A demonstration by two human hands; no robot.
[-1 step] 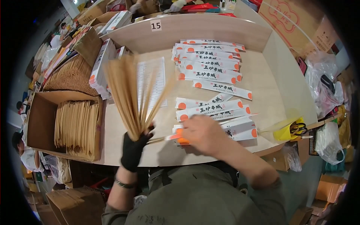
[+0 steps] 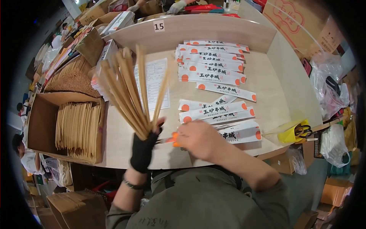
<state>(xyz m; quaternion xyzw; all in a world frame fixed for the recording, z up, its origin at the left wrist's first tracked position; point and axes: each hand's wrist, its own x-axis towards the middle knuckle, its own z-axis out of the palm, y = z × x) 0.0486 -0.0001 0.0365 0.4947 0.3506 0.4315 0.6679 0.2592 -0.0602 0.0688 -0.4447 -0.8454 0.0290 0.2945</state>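
Wooden sticks (image 2: 133,99) fan upward from the left hand (image 2: 144,150), left of centre in the frame.
Its fingers, in a black glove (image 2: 141,160), close round them; the right hand's (image 2: 200,139) bare fingers pinch an orange-ended sleeve (image 2: 175,139) at lower centre, just beside the glove. White sleeves (image 2: 213,78) overlap at centre right; a printed sheet (image 2: 156,82) lies upper centre, a cardboard box (image 2: 42,124) at left.

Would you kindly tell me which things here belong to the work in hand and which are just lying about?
In the work:
wooden sticks, in the left hand
orange-ended piece, at the right hand
white paper sleeves

Apparently lying about:
yellow holder
scissors
clear plastic bag
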